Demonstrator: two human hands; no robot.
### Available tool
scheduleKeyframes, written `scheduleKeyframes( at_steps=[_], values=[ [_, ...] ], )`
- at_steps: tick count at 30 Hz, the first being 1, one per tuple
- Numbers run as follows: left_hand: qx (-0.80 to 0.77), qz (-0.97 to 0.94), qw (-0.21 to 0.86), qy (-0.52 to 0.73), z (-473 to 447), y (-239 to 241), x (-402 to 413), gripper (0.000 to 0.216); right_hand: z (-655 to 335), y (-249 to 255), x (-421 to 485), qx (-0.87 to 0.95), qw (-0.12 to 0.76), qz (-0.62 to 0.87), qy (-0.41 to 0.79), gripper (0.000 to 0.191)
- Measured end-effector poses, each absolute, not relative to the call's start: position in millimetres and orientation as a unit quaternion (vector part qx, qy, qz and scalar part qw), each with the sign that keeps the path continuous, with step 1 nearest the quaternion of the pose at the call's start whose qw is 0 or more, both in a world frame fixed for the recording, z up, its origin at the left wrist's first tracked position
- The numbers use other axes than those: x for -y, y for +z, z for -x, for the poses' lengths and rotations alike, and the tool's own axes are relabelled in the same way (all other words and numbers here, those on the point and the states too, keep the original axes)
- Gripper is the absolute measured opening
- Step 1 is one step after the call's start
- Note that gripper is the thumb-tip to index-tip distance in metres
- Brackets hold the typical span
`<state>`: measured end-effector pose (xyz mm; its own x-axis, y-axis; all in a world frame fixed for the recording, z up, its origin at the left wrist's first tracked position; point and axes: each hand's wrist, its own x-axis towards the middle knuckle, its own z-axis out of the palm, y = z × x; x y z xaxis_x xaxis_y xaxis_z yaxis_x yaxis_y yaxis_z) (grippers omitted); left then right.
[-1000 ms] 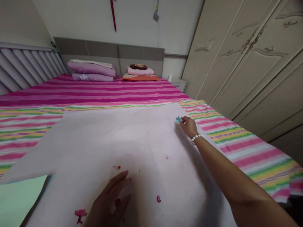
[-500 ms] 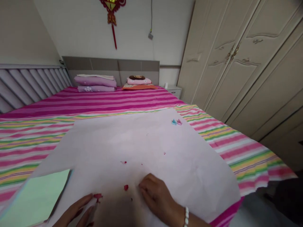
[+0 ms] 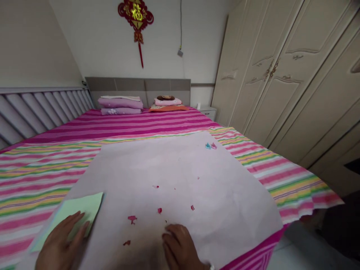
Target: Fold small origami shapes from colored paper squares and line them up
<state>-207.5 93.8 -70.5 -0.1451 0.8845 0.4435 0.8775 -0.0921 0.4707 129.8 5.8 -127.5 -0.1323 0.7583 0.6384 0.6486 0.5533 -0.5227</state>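
My left hand (image 3: 63, 240) lies over a stack of pale green paper (image 3: 81, 204) at the lower left, fingers stretched out. At the bottom middle, my right hand (image 3: 180, 245) hovers at or just above the large white sheet (image 3: 140, 161), its fingers curled and a little blurred. Whatever those fingers may hold is hidden. A tiny dark scrap (image 3: 165, 221) lies just beyond its fingertips. Between the hands are a torn red scrap (image 3: 132, 218) and a darker red scrap (image 3: 127, 243). Farther up lie a small red piece (image 3: 159, 210) and another red bit (image 3: 192, 207).
The sheet covers part of a bed with a striped cover (image 3: 261, 159). Blue and pink trinkets (image 3: 210, 146) sit at its far right corner. Folded bedding (image 3: 120, 105) rests by the headboard (image 3: 165, 85). A wardrobe (image 3: 258, 75) stands right; a bed rail (image 3: 42, 108) runs left.
My left hand has left the red scrap and moved left onto the green paper. My right hand has drawn down slightly, and the red bit at its upper right now shows. The view has tilted up.
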Motion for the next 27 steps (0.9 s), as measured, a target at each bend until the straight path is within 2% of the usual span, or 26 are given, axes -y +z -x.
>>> scheduleKeyframes(
  at_steps=[5, 7, 9, 10, 12, 16, 19, 24, 27],
  values=[
    [-0.672, -0.661, 0.013, 0.332, 192.5, -57.4, -96.0, 0.032, -129.1, -138.1, -14.4, 0.731, 0.494, 0.47, -0.026, 0.069],
    [-0.671, -0.651, 0.03, 0.354, 188.7, -55.2, -92.5, 0.025, -130.3, -144.0, -13.0, 0.735, 0.496, 0.462, -0.017, 0.074],
    [-0.662, -0.632, 0.068, 0.398, 189.7, -55.7, -89.5, 0.03, -133.1, -147.3, -9.7, 0.738, 0.501, 0.451, 0.002, 0.07],
    [-0.674, -0.611, 0.053, 0.412, 192.4, -57.1, -88.6, 0.035, -135.2, -148.0, -8.4, 0.746, 0.489, 0.452, 0.011, 0.065],
    [-0.692, -0.592, 0.039, 0.411, 200.9, -61.4, -87.4, 0.041, -139.6, -147.9, -7.8, 0.767, 0.463, 0.441, -0.055, 0.052],
    [-0.71, -0.571, 0.031, 0.411, 216.2, -68.9, -85.1, 0.039, -144.2, -145.3, -10.9, 0.792, 0.434, 0.422, -0.071, 0.034],
    [-0.703, -0.589, 0.048, 0.395, 215.4, -71.4, -84.2, 0.042, -144.1, -143.9, -11.9, 0.793, 0.442, 0.414, -0.073, 0.03],
    [-0.695, -0.615, 0.069, 0.367, 202.8, -78.3, -83.8, 0.069, -143.6, -144.8, -12.5, 0.792, 0.448, 0.41, -0.067, 0.03],
    [-0.704, -0.605, 0.07, 0.365, 196.3, -82.4, -83.3, 0.066, -143.1, -144.7, -12.7, 0.789, 0.453, 0.409, -0.064, 0.028]
  ],
)
